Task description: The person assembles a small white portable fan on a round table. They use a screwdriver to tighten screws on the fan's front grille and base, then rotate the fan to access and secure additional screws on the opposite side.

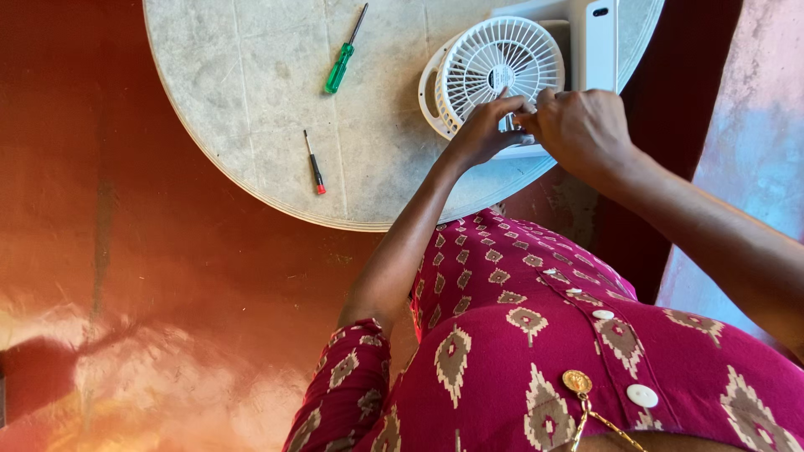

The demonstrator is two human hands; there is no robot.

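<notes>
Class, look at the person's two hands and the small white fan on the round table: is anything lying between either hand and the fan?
Nothing visible does. The left hand and right hand already touch the lower edge of the white fan. The green screwdriver and red-tipped screwdriver lie apart on the table, off to the side.

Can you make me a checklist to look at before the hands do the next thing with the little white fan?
1. Both hands on the fan: ok. The left hand and right hand meet at the lower edge of the white fan.
2. Fan resting on the round table: ok.
3. Fan well in from the table edge: not ok, it sits near the rim.
4. Tools within view: ok. The green screwdriver and the small red screwdriver lie apart on the table.
5. Small part between the fingertips: cannot tell, hidden.
</notes>
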